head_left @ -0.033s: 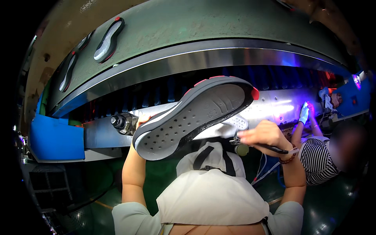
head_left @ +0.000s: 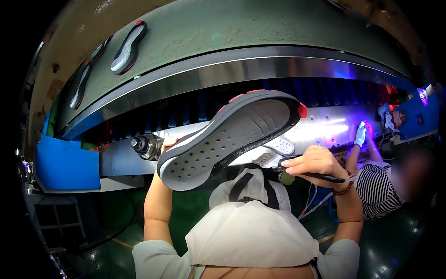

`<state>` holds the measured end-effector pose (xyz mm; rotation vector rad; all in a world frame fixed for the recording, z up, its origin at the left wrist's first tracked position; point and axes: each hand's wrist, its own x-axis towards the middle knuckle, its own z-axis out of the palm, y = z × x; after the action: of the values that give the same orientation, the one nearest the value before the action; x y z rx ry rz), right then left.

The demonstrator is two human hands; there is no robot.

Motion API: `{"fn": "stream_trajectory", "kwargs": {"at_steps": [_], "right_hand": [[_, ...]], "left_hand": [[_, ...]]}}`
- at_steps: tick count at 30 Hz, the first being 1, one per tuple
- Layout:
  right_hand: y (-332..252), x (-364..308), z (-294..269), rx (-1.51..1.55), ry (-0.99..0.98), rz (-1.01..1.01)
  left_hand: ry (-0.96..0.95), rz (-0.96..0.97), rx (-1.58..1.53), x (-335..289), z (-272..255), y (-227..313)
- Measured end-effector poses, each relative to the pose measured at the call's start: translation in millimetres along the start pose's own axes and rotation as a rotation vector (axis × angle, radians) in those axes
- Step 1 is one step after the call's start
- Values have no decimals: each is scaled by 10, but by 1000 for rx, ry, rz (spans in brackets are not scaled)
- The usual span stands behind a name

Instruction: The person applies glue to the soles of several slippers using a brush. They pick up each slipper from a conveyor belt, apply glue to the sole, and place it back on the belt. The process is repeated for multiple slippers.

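A large shoe sole (head_left: 232,139) fills the middle of the view, held up at a slant. It has a pale grey perforated inner face, a dark grey rim and red accents at its upper right end. My left hand (head_left: 168,143) grips its left edge from behind, most of its fingers hidden by the sole. Closed around the black handle of a flat brush (head_left: 267,159), my right hand (head_left: 316,163) is just right of the sole's lower edge. Wet-looking black streaks line that edge. Behind the brush, a smaller light perforated piece (head_left: 281,146) lies on the metal bench.
A green conveyor belt (head_left: 260,32) with several soles at its left runs behind a steel rail (head_left: 241,67). A dark-capped container (head_left: 147,146) stands on the bench (head_left: 118,158) by my left hand. At right, a co-worker's gloved hand (head_left: 360,134) is under blue-violet light.
My right hand has shifted and turned slightly, so the flat head of the brush now shows beside the sole. The sole and my left hand have barely moved.
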<state>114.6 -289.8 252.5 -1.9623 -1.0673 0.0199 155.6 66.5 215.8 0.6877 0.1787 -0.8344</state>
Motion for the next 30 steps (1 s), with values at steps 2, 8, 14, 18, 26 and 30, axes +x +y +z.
{"fn": "stream_trajectory", "kwargs": {"at_steps": [2,8,14,18,26,30], "right_hand": [[92,-51,-39,-78,181,1],[21,-45,-76,-107,-36,-4],[186,-89,-78,-217,65,-11],[43,-12,23,152,59,109],[61,267,628,781,247,560],[361,113,556,615,571,602]], "left_hand": [[-2,3,0,-13,-26,-11],[12,29,-6,-114,-68,-12],[4,47,-29,-85,-99,-32],[3,60,-51,-30,-58,-200],[-80,41,-202,527,-8,-701],[-64,48,-246,540,-67,-800]]}}
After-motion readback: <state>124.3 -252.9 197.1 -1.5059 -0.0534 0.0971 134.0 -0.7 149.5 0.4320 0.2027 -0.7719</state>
